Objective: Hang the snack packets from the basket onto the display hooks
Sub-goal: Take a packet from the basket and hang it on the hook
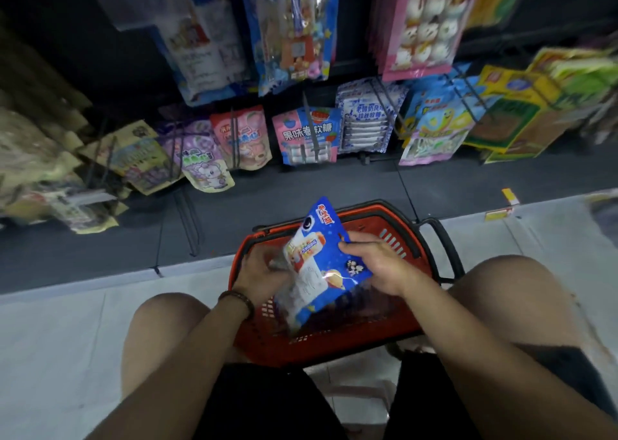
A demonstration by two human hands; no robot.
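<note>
A blue snack packet (321, 259) with a clear window is held tilted above the red basket (337, 342) on the floor between my knees. My right hand (378, 262) grips the packet's right edge, thumb on its front. My left hand (259, 271) is at the packet's left side, its fingers curled behind it and partly hidden. More dark packets lie in the basket under the raised one. The display hooks (309, 128) stick out from the dark rack ahead, most of them loaded with hanging packets.
Rows of snack packets hang on the rack: pink and blue ones (307, 135) straight ahead, white-blue ones (364, 115) to the right, yellow-green ones (521, 112) at far right, beige ones (40, 159) at left. The basket's black handle (441, 242) lies folded back to the right.
</note>
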